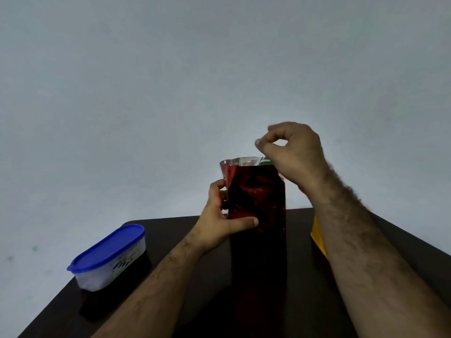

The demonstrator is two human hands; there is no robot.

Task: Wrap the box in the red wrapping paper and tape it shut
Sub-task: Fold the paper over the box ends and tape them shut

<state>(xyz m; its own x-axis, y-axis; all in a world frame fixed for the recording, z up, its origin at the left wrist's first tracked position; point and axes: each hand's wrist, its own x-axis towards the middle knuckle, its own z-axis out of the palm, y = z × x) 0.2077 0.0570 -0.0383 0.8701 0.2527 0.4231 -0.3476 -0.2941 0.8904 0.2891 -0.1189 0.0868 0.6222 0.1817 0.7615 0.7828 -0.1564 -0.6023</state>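
I see the tall box (257, 228) upright mid-bench, glossy crinkled red wrapping paper (253, 189) round it. Left hand (219, 223) grips its side; right hand (292, 152) pinches fingers above top. Tub label unreadable.

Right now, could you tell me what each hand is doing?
Left hand: grips the red-wrapped box at its side.
Right hand: thumb and forefinger pinched above the box; what they hold cannot be told.

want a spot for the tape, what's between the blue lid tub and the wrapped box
In the head view, only the left forearm crosses above bare dark table between the tub and box.
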